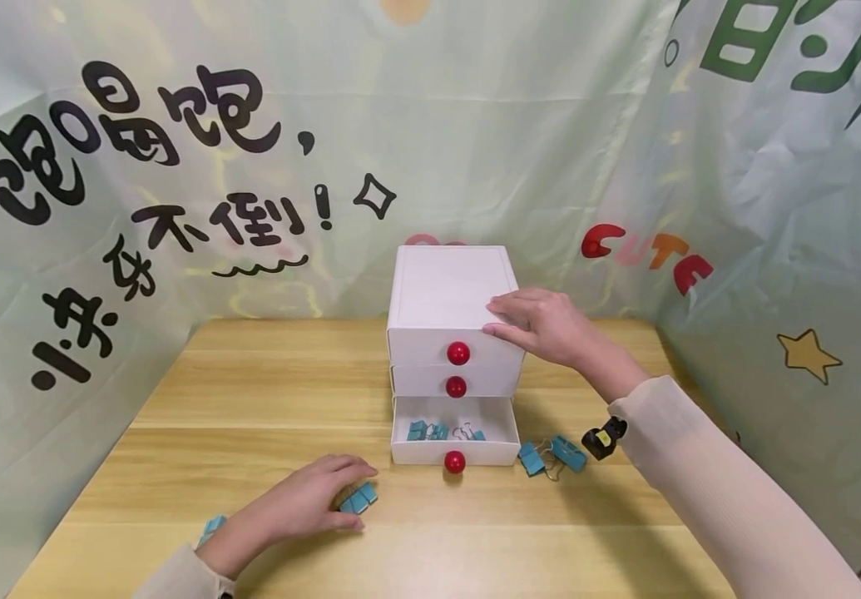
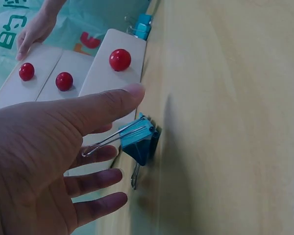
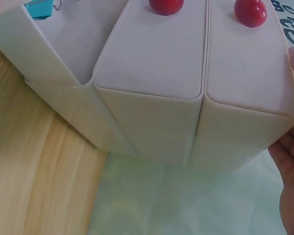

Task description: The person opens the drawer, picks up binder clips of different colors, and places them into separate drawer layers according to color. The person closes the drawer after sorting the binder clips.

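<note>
My left hand [image 1: 314, 497] is low over the table, thumb and fingers spread around a blue binder clip [image 1: 359, 498]. In the left wrist view this clip [image 2: 138, 140] lies on the wood between thumb and fingers, not pinched. My right hand [image 1: 542, 324] rests on the upper right edge of a white three-drawer box [image 1: 448, 287], fingers on its top and thumb near the front corner. The bottom drawer [image 1: 418, 453] is pulled out and holds several blue binder clips [image 1: 430, 431]. The upper two drawers are closed.
Right of the drawer, more blue binder clips [image 1: 566, 453] lie on the wooden table [image 1: 273, 374]. Another blue clip [image 1: 213, 526] is partly hidden behind my left wrist. Red round knobs [image 1: 455, 462] stick out from the drawer fronts. A printed cloth [image 1: 475, 150] hangs behind.
</note>
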Tool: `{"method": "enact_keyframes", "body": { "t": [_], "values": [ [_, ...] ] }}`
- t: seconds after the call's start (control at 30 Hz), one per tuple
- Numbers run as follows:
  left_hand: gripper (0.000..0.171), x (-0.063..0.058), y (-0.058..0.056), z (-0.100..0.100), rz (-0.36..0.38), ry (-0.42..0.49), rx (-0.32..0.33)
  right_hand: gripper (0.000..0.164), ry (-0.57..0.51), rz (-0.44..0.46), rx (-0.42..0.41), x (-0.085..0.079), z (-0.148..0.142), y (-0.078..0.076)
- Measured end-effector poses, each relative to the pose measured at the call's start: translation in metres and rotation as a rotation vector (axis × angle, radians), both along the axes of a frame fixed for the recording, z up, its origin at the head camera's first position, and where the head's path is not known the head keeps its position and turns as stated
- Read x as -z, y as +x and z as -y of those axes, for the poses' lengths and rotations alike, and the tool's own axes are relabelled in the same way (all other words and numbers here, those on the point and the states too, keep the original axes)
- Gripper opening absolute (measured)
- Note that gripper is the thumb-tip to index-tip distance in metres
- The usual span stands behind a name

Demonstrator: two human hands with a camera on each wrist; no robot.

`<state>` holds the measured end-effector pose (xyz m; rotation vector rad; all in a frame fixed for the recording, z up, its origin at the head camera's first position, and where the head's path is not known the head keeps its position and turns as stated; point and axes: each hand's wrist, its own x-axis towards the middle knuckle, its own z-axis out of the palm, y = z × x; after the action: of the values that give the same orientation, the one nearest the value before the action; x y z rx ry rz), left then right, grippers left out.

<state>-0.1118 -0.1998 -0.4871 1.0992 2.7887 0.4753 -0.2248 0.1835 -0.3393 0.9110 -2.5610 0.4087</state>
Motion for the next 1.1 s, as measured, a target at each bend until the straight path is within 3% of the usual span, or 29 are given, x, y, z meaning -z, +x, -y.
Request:
{"method": "enact_keyframes", "body": {
  "t": [0.2, 0.47, 0.73, 1.1],
  "values": [
    [0.061, 0.005, 0.0, -0.003, -0.017, -0.015, 0.013, 0.051, -0.016, 0.029, 0.044, 0.001, 0.001, 0.001],
    [0.048, 0.008, 0.001, -0.006, -0.094, -0.021, 0.013, 0.05, -0.055, 0.053, 0.053, 0.002, 0.002, 0.003],
    [0.032, 0.005, -0.002, -0.008, -0.086, 0.03, 0.046, 0.05, -0.058, 0.069, 0.076, 0.002, 0.003, 0.004],
    [0.032, 0.002, -0.004, -0.01, -0.086, 0.023, 0.065, 0.05, -0.064, 0.079, 0.09, 0.002, 0.004, 0.004]
  ]
}}
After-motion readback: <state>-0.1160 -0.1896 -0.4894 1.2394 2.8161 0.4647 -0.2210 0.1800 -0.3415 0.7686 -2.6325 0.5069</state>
